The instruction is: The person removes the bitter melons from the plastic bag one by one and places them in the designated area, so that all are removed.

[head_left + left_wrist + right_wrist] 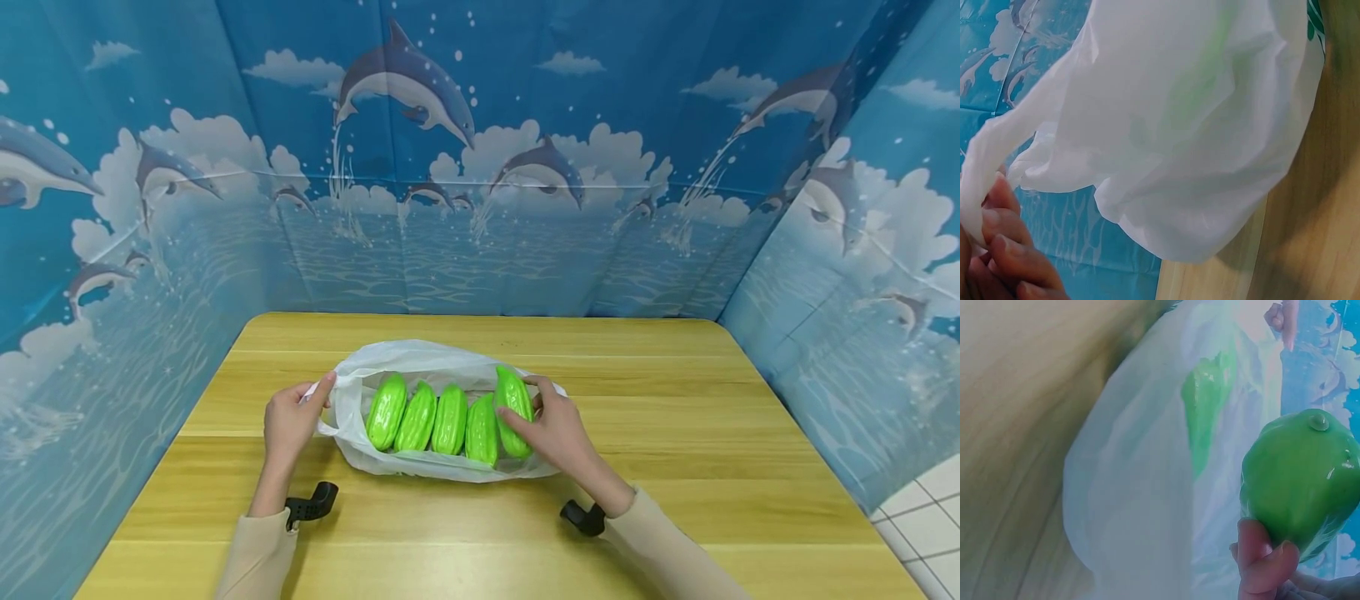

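A white plastic bag [427, 357] lies on its bottom on the table, its mouth spread wide toward me. Several glossy, bright green bitter melons [449, 419] stand side by side inside it. At the bag's left end, my left hand [291, 421] pinches a handle; the left wrist view shows that bag handle [988, 144] between thumb and fingers. My right hand [558, 429] grips one bitter melon [513, 412] at the right end of the row, above the bag's mouth. In the right wrist view, the gripped melon's rounded end hides part of the hand.
The wooden table [660, 392] extends around the bag on all sides. Behind it and along both sides hangs a blue curtain [465, 250] printed with dolphins. Black wrist mounts [311, 502] sit on both forearms, and white floor tiles [926, 517] show at the lower right.
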Demonstrator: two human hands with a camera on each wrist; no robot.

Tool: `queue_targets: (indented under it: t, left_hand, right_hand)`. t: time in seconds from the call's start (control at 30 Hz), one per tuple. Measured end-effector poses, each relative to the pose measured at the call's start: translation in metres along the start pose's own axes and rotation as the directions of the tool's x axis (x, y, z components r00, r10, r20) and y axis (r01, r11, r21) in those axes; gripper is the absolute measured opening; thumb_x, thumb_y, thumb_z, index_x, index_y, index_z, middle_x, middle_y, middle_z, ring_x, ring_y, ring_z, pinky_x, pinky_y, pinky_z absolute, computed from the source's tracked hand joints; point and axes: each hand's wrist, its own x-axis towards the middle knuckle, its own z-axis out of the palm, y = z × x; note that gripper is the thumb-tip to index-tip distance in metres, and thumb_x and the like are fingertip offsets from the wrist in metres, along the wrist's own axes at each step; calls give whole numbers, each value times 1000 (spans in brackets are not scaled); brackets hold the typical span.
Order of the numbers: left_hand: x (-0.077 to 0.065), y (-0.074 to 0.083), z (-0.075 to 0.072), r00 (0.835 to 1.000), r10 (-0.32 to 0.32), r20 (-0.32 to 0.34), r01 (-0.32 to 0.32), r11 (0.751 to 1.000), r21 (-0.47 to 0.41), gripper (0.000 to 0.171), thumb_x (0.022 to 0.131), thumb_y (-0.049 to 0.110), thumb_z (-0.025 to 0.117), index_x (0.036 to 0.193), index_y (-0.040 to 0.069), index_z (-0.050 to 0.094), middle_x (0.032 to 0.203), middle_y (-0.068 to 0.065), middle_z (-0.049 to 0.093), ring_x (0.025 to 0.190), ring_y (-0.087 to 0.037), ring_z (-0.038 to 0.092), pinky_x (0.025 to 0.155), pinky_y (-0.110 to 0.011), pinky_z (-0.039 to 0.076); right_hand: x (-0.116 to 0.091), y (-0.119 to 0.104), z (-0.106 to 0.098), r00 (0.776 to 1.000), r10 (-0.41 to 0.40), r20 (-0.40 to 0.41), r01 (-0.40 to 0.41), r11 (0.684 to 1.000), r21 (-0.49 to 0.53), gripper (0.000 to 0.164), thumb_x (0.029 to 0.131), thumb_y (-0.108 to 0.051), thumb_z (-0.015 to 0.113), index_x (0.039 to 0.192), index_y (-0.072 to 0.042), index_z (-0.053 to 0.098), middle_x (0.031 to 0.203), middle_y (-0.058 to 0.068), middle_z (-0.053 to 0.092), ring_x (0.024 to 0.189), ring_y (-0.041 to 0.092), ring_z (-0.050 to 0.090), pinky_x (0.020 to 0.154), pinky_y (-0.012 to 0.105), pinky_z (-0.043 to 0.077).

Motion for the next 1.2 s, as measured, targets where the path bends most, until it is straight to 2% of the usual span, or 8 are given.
queue_targets:
  t: [0.23, 0.4, 0.73, 1.2]
  left_hand:
    - [0, 1, -1, 1000, -3, 4, 3, 1000, 1, 59, 88, 52, 61, 65, -2, 62, 42, 3, 37, 41, -16, 35, 41, -27, 26]
    - [-1, 2, -1, 1000, -9, 3, 9, 1000, -1, 59, 88, 52, 61, 65, -2, 63, 43, 3, 37, 42, -16, 35, 41, -27, 25]
    - [-1, 3, -2, 1000, -5, 4, 5, 1000, -4, 59, 88, 53, 61, 64, -1, 62, 43, 3, 37, 42, -15, 35, 40, -27, 26]
    - [-2, 3, -2, 1000, -17, 8, 18, 1000, -13, 59, 87, 53, 61, 64, -1, 63, 43, 3, 37, 42, -16, 36, 41, -28, 26]
  right_hand:
    - [-1, -2, -7, 1000, 0, -5, 0, 1000, 8, 60, 84, -38, 72, 129, -6, 49, 76, 4, 55, 57, 15, 49, 49, 31, 42]
    - [-1, -2, -13, 1000, 28, 1, -28, 999, 32, 62, 84, -41, 71, 130, -7, 47, 80, 6, 57, 58, 14, 53, 46, 29, 44]
    - [1, -3, -27, 998, 62, -33, -60, 997, 47, 60, 85, -40, 70, 126, -2, 47, 84, 8, 60, 63, 15, 57, 51, 29, 48]
    - [5, 7, -42, 988, 138, -70, -133, 988, 76, 58, 86, -42, 69, 123, -2, 48, 86, 10, 61, 67, 18, 60, 54, 30, 50]
